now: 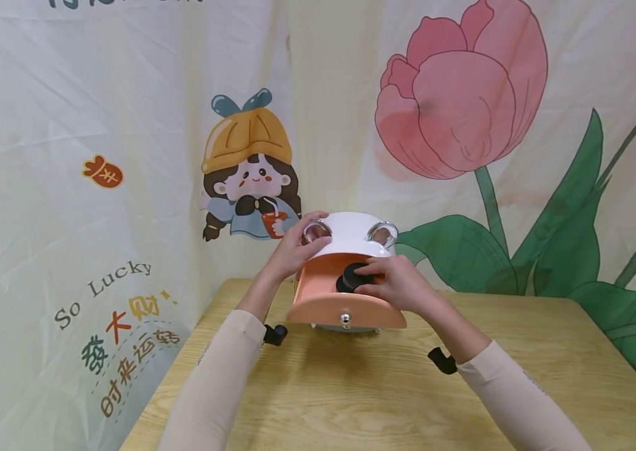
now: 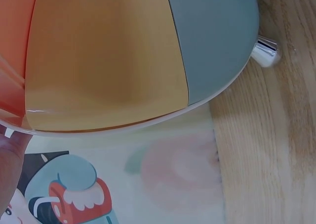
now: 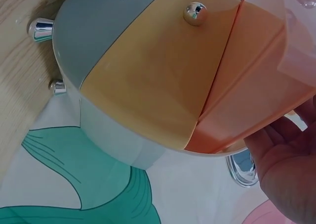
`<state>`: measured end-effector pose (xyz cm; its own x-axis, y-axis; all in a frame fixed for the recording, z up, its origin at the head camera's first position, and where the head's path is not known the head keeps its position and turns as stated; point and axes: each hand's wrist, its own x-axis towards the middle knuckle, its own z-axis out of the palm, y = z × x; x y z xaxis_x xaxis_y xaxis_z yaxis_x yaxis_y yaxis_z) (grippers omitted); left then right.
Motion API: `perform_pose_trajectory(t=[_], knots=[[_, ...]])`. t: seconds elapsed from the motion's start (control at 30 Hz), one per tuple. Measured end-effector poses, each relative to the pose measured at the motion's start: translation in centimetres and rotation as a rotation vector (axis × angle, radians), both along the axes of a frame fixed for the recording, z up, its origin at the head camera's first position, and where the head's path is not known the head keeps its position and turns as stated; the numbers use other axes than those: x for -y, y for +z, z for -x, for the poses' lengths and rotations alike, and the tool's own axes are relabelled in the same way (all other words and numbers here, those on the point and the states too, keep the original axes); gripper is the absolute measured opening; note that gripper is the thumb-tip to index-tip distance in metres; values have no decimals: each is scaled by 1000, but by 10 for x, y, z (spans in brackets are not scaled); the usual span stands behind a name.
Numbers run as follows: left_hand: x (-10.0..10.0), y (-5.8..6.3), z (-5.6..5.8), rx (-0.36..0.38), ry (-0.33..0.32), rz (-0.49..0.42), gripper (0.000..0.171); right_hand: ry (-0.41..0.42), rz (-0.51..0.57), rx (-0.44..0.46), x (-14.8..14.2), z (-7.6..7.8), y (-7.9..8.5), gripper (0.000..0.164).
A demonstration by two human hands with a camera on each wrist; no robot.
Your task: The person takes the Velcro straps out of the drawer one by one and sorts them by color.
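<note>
A small rounded drawer cabinet [image 1: 351, 235] with a white shell stands on the table, two silver rings on its top. Its orange upper drawer [image 1: 318, 307] is pulled out. Inside the drawer is a black, round, stepped object [image 1: 349, 279], whose kind does not show. My right hand [image 1: 402, 282] reaches over the drawer's right side and pinches this object between thumb and fingers. At the cabinet's top left, my left hand [image 1: 297, 247] grips it around the silver ring [image 1: 316, 232]. Below the orange drawer, a yellow drawer [image 2: 103, 61] and a grey-blue one [image 2: 215, 41] are closed.
The wooden table [image 1: 363, 388] extends in front and to both sides of the cabinet. Close behind hangs a printed cloth [image 1: 334, 125] with tulips and a cartoon figure. Black wrist-camera mounts [image 1: 443, 361] stick out by both wrists. Silver feet [image 3: 41, 29] hold the cabinet up.
</note>
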<state>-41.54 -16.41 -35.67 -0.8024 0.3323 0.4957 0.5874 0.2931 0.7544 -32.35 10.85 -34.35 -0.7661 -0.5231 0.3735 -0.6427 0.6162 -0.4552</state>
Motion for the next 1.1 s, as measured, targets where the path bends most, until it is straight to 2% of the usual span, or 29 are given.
perform_pose_trajectory(t=[0.17, 0.37, 0.63, 0.8, 1.1], knots=[[-1, -1, 1, -12, 1, -3, 49, 16, 46, -7, -4, -3, 0, 33], [-1, -1, 0, -12, 7, -5, 49, 1, 144, -3, -11, -13, 5, 30], [-2, -3, 2, -13, 9, -11, 48, 14, 246, -67, -23, -25, 13, 30], [-1, -3, 1, -2, 11, -14, 48, 4, 312, -102, -32, -24, 10, 31], [-2, -1, -2, 6, 13, -19, 49, -65, 366, -144, -49, -19, -1, 31]])
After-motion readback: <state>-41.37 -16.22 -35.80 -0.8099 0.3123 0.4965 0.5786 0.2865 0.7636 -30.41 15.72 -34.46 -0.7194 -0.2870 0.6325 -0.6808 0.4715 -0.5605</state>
